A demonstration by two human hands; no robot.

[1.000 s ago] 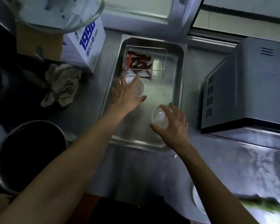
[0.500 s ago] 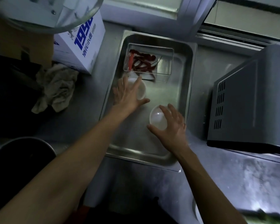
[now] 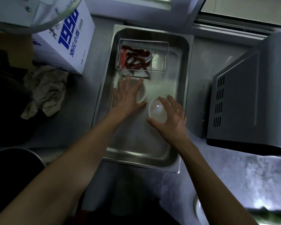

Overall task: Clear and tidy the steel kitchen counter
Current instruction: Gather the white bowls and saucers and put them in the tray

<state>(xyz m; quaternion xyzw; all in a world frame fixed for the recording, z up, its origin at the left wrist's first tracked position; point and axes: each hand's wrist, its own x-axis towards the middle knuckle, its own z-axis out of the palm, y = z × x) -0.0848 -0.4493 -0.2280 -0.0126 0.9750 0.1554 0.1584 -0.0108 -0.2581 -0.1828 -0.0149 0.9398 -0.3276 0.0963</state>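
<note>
inside steel tray, left hand over white bowl, right hand cupping clear bowl

Both forearms bare, no sleeves, left hand & right hand ungloved

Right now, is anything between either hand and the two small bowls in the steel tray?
Nothing visible. The left hand lies spread over the white bowl, and the right hand cups the clear bowl. The container of dried chillies sits beyond them in the tray.
</note>
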